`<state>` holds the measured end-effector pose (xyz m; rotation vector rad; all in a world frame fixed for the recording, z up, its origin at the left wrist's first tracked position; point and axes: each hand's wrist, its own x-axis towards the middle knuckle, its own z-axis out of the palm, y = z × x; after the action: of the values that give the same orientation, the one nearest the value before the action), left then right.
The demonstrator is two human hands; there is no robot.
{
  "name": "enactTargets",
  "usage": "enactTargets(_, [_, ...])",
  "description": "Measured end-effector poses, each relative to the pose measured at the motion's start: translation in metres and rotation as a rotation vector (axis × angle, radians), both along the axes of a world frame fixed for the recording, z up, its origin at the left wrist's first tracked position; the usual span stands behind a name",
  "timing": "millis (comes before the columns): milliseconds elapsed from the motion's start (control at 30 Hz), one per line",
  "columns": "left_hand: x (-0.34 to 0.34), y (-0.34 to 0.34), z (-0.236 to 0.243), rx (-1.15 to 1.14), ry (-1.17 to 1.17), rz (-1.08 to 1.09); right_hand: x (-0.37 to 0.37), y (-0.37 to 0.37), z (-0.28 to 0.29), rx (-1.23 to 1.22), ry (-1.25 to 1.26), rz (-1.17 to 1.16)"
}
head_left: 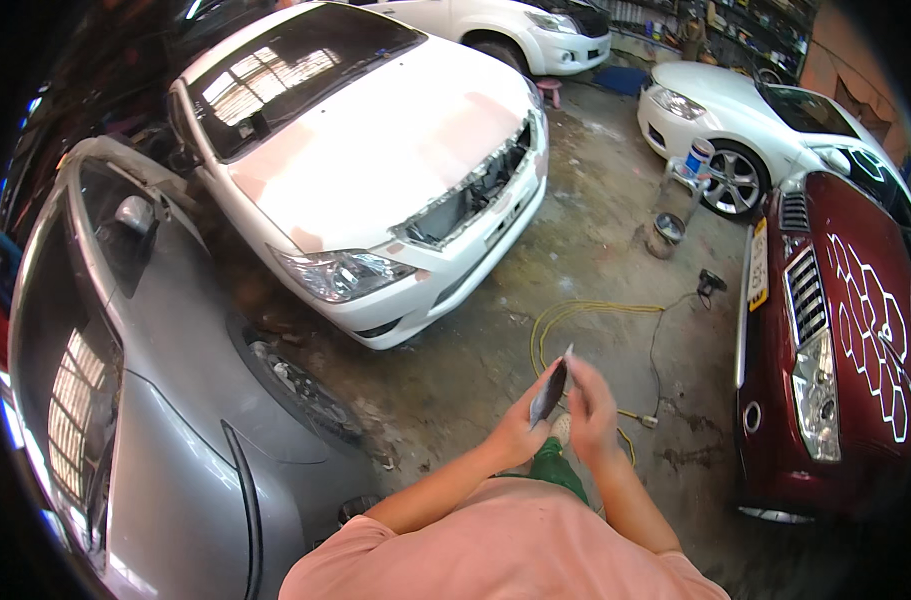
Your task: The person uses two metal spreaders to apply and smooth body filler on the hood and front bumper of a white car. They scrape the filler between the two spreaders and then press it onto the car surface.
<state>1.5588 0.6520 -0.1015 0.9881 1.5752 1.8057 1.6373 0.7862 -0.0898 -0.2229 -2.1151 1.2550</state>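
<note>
In front of my body, my left hand (520, 432) is closed round a thin dark disc-like piece (548, 390), seen nearly edge-on, with a pale grey lower part. Its exact kind is hard to make out. Close beside it on the right is my right hand (593, 405), slightly blurred, its fingers drawn together by the upper tip of the piece. A small whitish point (568, 351) shows above those fingertips; whether it belongs to the dark piece is unclear.
A white car (375, 150) with its grille opening bare stands ahead. A grey car (175, 400) is at left, a dark red one (855, 320) at right. Yellow cable (575, 306) loops over the floor near a black lamp-like device (711, 283). A can (698, 155) tops a stand (681, 195).
</note>
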Motion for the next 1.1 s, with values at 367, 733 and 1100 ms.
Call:
enactTargets(367, [0.010,-0.020,0.000,-0.127,-0.192,-0.157,-0.019,0.037,-0.019,-0.497,-0.125,-0.113])
enactTargets(733, [-0.052,-0.045,0.003,-0.064,-0.941,-0.011,0.047,0.005,-0.006,0.203,0.252,0.171])
enactTargets(1100, [-0.065,-0.049,0.043,-0.366,0.786,-0.008,0.022,0.035,0.073,0.294,-0.248,0.299])
